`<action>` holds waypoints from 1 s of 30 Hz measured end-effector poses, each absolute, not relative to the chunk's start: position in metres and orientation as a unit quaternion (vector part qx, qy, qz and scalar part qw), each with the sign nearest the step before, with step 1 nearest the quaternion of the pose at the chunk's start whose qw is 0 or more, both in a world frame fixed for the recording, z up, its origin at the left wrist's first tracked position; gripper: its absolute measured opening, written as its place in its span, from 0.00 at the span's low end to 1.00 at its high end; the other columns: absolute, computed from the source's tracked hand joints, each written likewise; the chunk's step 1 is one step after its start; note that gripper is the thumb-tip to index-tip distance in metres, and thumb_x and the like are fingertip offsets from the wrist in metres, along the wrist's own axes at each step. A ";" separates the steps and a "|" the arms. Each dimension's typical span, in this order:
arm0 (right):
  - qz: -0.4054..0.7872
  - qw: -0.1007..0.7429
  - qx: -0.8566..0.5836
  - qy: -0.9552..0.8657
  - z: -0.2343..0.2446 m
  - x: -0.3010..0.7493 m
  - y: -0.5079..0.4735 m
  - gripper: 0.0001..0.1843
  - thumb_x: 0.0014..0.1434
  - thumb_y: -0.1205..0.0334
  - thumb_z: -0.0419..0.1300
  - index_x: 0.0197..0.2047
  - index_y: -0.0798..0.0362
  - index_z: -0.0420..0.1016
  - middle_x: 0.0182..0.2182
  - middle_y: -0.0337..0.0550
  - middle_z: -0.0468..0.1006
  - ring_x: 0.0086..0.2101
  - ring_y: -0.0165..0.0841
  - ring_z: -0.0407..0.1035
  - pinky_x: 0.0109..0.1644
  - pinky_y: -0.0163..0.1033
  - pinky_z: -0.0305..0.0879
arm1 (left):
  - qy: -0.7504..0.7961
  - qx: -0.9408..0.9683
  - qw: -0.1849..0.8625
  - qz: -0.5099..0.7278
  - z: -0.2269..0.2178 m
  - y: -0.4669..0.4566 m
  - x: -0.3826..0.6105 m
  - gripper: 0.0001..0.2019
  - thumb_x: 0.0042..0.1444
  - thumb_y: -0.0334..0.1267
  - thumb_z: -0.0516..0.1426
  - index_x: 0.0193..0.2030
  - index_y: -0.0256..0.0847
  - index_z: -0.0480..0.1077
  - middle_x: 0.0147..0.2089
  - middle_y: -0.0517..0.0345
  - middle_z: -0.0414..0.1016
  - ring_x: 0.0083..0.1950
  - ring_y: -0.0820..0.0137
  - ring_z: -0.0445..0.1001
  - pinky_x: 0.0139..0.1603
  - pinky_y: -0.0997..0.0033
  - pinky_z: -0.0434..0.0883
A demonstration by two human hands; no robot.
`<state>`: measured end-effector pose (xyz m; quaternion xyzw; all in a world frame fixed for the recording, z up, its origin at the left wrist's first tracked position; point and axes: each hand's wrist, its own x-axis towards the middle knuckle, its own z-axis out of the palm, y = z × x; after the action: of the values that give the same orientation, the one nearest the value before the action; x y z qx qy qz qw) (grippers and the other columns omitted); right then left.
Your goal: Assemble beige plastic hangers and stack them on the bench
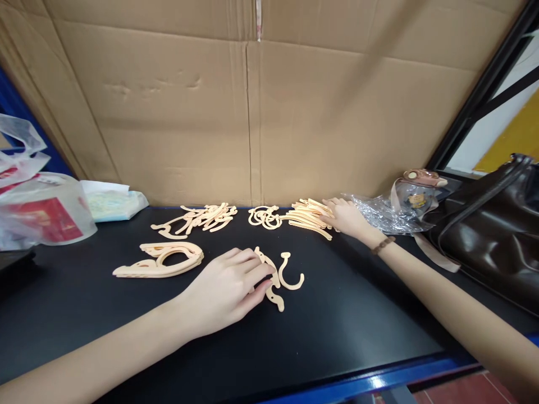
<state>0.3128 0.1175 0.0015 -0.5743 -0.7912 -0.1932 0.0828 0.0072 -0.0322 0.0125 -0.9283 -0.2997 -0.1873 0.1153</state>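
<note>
My left hand is in the middle of the black table, thumb and fingers closed around cream plastic hanger arms with holes in them. Its fingers partly cover these pieces. Just right of them lies a loose cream hanger hook. My right hand reaches to the back, its fingertips at the right end of a pile of curved cream strips. What those fingertips grip, if anything, is hidden. Folded cream hangers lie stacked to the left of my left hand.
Behind the table stands a cardboard wall. More cream hanger arms and a heap of hooks lie along the back. Bags and a packet are left; crinkled clear plastic, a bottle and a dark bag right.
</note>
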 end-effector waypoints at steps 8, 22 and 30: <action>-0.139 0.066 -0.610 -0.777 0.012 0.311 0.139 0.17 0.63 0.57 0.50 0.39 0.54 0.78 0.34 0.47 0.80 0.35 0.38 0.72 0.37 0.37 0.58 | -0.310 -0.926 0.108 -0.189 0.012 -0.022 0.003 0.11 0.65 0.35 0.47 0.43 0.40 0.71 0.39 0.57 0.76 0.42 0.68 0.72 0.42 0.68 0.65; -0.124 0.055 -0.640 -0.756 0.023 0.305 0.155 0.12 0.57 0.62 0.54 0.33 0.54 0.79 0.31 0.48 0.80 0.33 0.37 0.72 0.35 0.37 0.56 | -0.309 -0.928 0.089 -0.188 0.007 -0.020 0.002 0.12 0.65 0.35 0.47 0.41 0.40 0.71 0.38 0.57 0.75 0.41 0.69 0.71 0.43 0.69 0.64; -0.125 0.096 -0.632 -0.759 0.022 0.300 0.159 0.12 0.62 0.64 0.51 0.37 0.58 0.75 0.33 0.52 0.79 0.35 0.40 0.72 0.38 0.38 0.58 | -0.308 -0.929 0.087 -0.186 0.009 -0.022 0.003 0.11 0.65 0.35 0.47 0.40 0.40 0.72 0.38 0.57 0.75 0.41 0.69 0.71 0.42 0.68 0.65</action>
<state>0.2999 0.1594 0.0223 -0.6318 -0.7590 -0.1250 0.0958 0.0030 -0.0216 0.0093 -0.9291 -0.3077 -0.1856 0.0872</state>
